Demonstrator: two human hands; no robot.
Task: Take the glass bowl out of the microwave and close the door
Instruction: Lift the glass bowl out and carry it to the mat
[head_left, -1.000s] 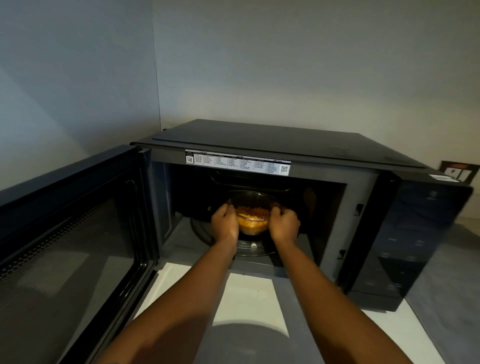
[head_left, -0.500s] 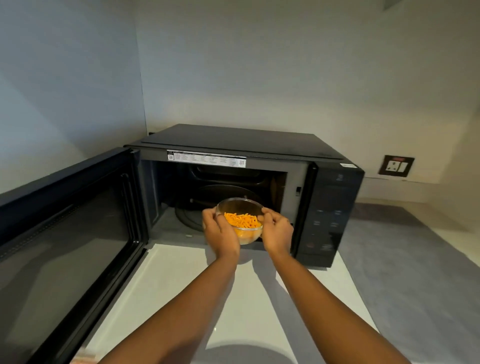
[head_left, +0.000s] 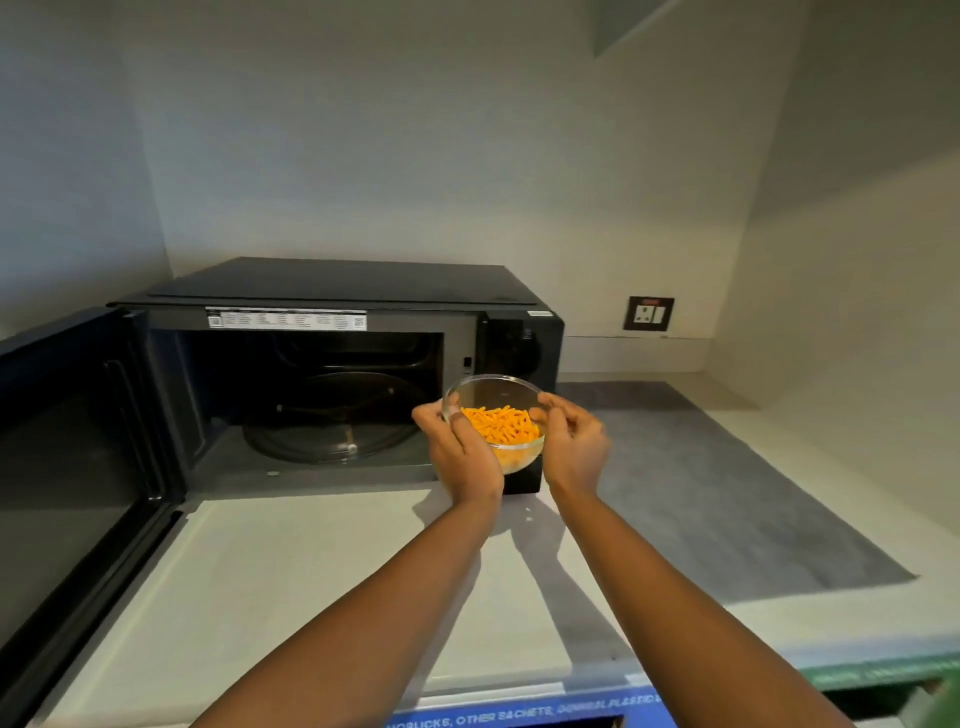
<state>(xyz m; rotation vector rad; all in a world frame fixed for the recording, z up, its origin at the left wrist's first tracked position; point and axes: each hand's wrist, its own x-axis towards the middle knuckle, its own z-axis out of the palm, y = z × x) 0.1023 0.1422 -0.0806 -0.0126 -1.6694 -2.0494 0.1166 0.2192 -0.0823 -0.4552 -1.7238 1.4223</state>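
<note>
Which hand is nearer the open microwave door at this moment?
Left. The left hand grips the glass bowl's left side, toward the open microwave door. The right hand holds the bowl's far side, farther from it.

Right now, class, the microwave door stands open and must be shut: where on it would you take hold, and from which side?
Take the door at its free outer edge, farthest from the hinge beside the microwave cavity. It swings out to the left, so come from the left with the left hand and push rightward. First set down the glass bowl, which both hands, the right hand too, now hold.
</note>
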